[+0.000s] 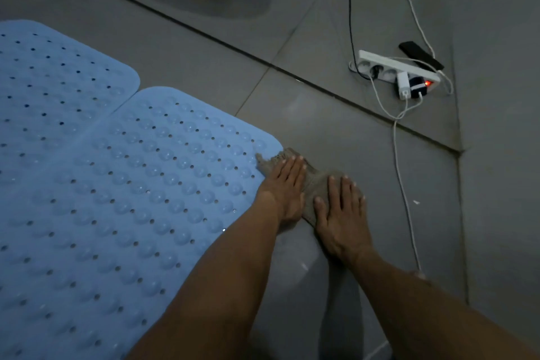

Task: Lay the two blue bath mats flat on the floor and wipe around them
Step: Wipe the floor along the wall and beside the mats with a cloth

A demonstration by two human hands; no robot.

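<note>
Item: two pale blue perforated rubber bath mats, suction-cup side up. The nearer mat (140,199) lies flat, its rounded corner just left of the hands; the farther mat (55,82) lies beyond and to the left, the two touching along one edge, so the laying step looks done. Item: a grey-brown frayed cloth (314,184), spread on the grey tiled floor (336,131), its fringe overlapping the nearer mat's corner, apparently to catch the strip of tile along that edge. Item: left hand (285,187), open, palm down, fingers together, pressing the cloth's mat end. Item: right hand (340,213), open, palm down, fingers splayed, pressing the cloth's other end; both flat, likely to put weight into the wipe rather than grip. Item: white multi-socket power strip (394,69) with a lit red switch, well ahead and to the right of the hands. Item: white cable (401,178), trailing just right of the right hand, a hazard for a wet cloth.
</note>
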